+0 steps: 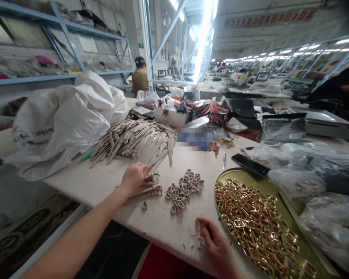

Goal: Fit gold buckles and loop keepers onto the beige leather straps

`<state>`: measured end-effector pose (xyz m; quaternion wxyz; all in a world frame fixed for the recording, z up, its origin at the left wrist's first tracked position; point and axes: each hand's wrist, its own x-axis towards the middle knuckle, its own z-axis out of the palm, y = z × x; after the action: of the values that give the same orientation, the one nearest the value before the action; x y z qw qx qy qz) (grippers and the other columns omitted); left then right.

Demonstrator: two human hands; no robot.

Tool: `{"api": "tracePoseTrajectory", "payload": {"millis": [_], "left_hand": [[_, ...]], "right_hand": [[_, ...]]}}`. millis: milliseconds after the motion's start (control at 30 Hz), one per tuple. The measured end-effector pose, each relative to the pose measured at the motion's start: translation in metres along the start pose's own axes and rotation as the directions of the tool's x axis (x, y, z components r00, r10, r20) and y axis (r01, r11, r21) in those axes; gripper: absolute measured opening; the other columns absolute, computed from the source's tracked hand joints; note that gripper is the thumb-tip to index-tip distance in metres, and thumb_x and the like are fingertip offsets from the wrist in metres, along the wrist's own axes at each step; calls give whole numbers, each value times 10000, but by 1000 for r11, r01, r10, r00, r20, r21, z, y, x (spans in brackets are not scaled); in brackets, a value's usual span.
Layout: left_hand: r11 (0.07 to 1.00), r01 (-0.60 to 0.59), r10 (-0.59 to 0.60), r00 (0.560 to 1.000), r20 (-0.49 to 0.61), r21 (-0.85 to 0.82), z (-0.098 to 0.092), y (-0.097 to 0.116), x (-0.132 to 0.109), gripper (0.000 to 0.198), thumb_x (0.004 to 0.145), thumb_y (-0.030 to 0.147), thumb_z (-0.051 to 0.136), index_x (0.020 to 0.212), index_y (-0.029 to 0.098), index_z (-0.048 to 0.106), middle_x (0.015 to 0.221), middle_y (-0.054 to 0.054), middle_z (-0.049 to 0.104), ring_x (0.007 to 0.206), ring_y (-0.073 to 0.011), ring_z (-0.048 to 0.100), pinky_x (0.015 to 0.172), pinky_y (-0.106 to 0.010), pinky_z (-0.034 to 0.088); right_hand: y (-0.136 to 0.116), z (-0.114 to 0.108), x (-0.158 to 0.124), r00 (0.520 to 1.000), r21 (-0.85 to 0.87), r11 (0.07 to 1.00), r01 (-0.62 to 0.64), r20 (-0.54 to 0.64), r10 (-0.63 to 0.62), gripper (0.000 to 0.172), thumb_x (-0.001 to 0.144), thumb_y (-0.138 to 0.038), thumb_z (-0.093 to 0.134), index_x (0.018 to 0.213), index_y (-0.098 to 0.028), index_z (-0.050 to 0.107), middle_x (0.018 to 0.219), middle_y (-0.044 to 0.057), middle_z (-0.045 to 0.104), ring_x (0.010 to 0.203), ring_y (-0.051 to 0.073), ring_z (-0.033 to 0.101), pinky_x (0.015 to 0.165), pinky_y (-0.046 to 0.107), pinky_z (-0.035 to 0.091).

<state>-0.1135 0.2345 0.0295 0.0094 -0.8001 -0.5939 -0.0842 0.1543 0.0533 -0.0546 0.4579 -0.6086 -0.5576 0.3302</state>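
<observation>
My left hand (133, 177) reaches across the pale table (104, 182), its fingers curled down on a small bundle of beige straps (147, 188). Behind that bundle lies a big heap of beige straps (136, 141). A pile of small beige loops (183, 190) sits just to the right of the left hand. My right hand (216, 248) rests near the table's front edge, fingers bent together on something I cannot make out, next to a round gold tray (279, 209) full of gold buckles (256, 224).
A large white plastic sack (64, 120) fills the table's left. A black phone (250, 164) and a pen (223, 161) lie beyond the tray. Clear bags (317, 186) crowd the right. A person (140, 77) stands far back by blue shelving (61, 46).
</observation>
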Motion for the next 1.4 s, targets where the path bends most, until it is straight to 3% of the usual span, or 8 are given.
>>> {"api": "tracePoseTrajectory", "payload": {"millis": [233,433,633,733,900,1033,1167,1400], "left_hand": [[995,90,-91,996,20,40,26,6,71,226,816,328,486,862,161,631,895,-104,654,852,-217,592,725,-286,407],[996,76,-73,995,-67,42,11,19,74,181,810,233,458,855,137,605,874,-118,645,840,-234,597,738,-310,420],[971,-142,103,975,-199,-192,-53,61,9,332,811,123,356,1130,133,448,909,-74,613,817,-175,574,741,-273,417],[901,-153,146,988,-48,-405,-62,90,-48,265,843,210,352,1080,166,461,702,-10,578,641,-158,559,621,-258,408],[515,333,255,820,512,-790,-13,126,-131,256,861,375,283,840,180,448,460,72,454,348,-93,408,391,-198,313],[194,560,248,766,592,-806,12,145,-156,266,811,398,374,833,152,473,551,43,529,375,-66,453,398,-173,327],[133,528,270,795,544,-839,4,159,-161,324,800,454,392,818,148,496,486,57,504,345,-58,422,374,-162,309],[235,427,179,864,471,-873,6,170,-173,265,809,380,362,688,168,467,465,53,493,331,-69,421,340,-166,289]], "right_hand": [[10,1,3,997,-80,994,68,53,-64,243,832,-346,471,941,-205,636,892,74,691,831,206,645,732,262,522],[4,0,4,994,-140,985,103,-18,-106,231,845,-305,456,975,-181,601,887,75,654,822,186,621,730,255,501],[-18,-4,19,985,-330,930,159,110,-130,257,819,-198,474,1050,-167,581,953,81,573,679,139,563,671,255,460],[-28,-5,24,959,-444,872,204,269,-88,205,803,-134,469,914,-182,635,896,65,587,772,160,562,717,253,427],[-32,-13,18,974,-435,888,150,220,-57,170,775,-106,492,854,-169,630,899,82,599,812,178,562,745,276,406],[-34,-23,0,985,145,983,-114,144,93,112,724,-279,615,764,-176,595,674,4,591,631,149,548,628,282,429],[-42,-24,-22,933,658,662,-359,240,267,245,675,-387,677,686,-166,572,608,-31,580,544,91,524,540,219,432],[-52,-9,-42,879,883,220,-414,325,349,169,620,-203,749,692,-166,601,688,-20,649,618,76,583,624,177,477]]}}
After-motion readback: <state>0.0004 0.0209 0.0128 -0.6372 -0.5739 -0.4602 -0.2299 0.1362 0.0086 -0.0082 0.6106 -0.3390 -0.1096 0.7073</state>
